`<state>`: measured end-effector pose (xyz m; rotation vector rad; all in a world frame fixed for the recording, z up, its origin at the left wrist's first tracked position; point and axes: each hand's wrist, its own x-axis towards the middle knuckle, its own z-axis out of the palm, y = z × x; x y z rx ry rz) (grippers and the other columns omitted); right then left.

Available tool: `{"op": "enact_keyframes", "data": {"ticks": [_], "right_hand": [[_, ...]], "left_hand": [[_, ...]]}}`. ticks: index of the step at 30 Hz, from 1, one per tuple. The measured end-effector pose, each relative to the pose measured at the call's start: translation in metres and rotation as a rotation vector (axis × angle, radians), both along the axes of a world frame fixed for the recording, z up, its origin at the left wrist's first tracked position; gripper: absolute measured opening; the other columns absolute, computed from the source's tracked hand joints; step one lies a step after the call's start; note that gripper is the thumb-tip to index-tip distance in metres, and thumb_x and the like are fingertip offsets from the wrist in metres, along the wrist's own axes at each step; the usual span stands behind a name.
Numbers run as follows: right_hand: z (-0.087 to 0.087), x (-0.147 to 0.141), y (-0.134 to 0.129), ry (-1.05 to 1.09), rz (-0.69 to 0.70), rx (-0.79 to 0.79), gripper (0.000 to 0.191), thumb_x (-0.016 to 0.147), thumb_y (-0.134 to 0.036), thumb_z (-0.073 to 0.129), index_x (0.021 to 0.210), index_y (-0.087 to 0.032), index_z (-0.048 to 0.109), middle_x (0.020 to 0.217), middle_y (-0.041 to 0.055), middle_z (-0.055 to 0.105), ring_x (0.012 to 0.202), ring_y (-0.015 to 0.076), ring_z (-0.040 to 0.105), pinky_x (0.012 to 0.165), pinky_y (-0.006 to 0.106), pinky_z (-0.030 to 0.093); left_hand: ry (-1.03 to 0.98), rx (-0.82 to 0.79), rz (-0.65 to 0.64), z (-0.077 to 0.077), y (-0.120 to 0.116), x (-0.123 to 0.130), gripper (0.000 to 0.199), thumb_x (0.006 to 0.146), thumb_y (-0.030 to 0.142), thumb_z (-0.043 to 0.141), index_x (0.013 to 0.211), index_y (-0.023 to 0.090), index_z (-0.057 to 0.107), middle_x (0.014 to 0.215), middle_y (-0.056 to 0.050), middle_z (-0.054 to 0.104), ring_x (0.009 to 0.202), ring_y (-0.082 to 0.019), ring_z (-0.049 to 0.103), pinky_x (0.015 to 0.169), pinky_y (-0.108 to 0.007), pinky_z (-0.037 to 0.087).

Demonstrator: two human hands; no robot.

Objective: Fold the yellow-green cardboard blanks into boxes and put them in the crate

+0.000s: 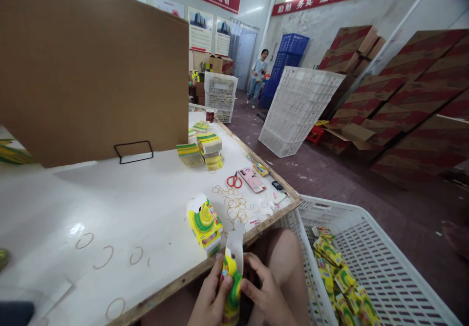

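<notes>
A small yellow and green carton [231, 287] with a raised white flap is held over the lap at the table's front edge. My left hand [210, 296] is closed round its left side, the thumb on the printed face. At the carton's right side my right hand [262, 287] has its fingers bent, thumb and fingertips against the edge near the flap. Just beyond, on the white table [110, 208], stands a stack of flat yellow and green cartons [205, 223].
Rubber bands [238, 206], red scissors [234, 180] and a pink phone [251, 180] lie on the table. More carton stacks [208, 145] sit farther back near a cardboard panel [95, 72]. At right, a white basket [395, 248] holds filled cartons. A person [258, 74] stands in the background.
</notes>
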<state>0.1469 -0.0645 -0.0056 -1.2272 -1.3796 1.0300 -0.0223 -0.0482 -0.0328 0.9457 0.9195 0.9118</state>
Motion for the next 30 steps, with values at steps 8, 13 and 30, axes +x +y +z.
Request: {"op": "enact_keyframes", "data": {"ticks": [8, 13, 30], "right_hand": [[0.009, -0.005, -0.004, 0.041, -0.003, -0.172, 0.042, 0.078, -0.045, 0.072, 0.111, -0.019, 0.069, 0.104, 0.0088, 0.07, 0.098, 0.0264, 0.064, 0.089, 0.036, 0.052], [0.016, -0.015, 0.004, 0.011, -0.041, -0.172, 0.039, 0.077, -0.044, 0.073, 0.106, -0.018, 0.071, 0.098, 0.0089, 0.072, 0.093, 0.026, 0.064, 0.085, 0.036, 0.053], [0.029, -0.024, 0.018, -0.27, -0.023, 0.001, 0.019, 0.087, -0.036, 0.063, 0.085, -0.019, 0.068, 0.079, 0.0033, 0.065, 0.075, 0.0182, 0.059, 0.068, 0.028, 0.046]], "left_hand": [[0.176, 0.135, 0.028, 0.017, -0.008, 0.009, 0.067, 0.08, 0.058, 0.062, 0.133, 0.017, 0.056, 0.143, -0.014, 0.053, 0.135, -0.034, 0.044, 0.116, -0.047, 0.028], [0.077, 0.158, 0.07, 0.032, -0.005, 0.007, 0.057, 0.084, 0.055, 0.06, 0.126, 0.016, 0.06, 0.13, -0.014, 0.063, 0.12, -0.031, 0.057, 0.105, -0.042, 0.043], [0.113, 0.209, 0.229, 0.031, -0.001, -0.004, 0.037, 0.088, 0.039, 0.061, 0.116, 0.014, 0.062, 0.106, -0.01, 0.073, 0.091, -0.021, 0.068, 0.084, -0.03, 0.053]]}}
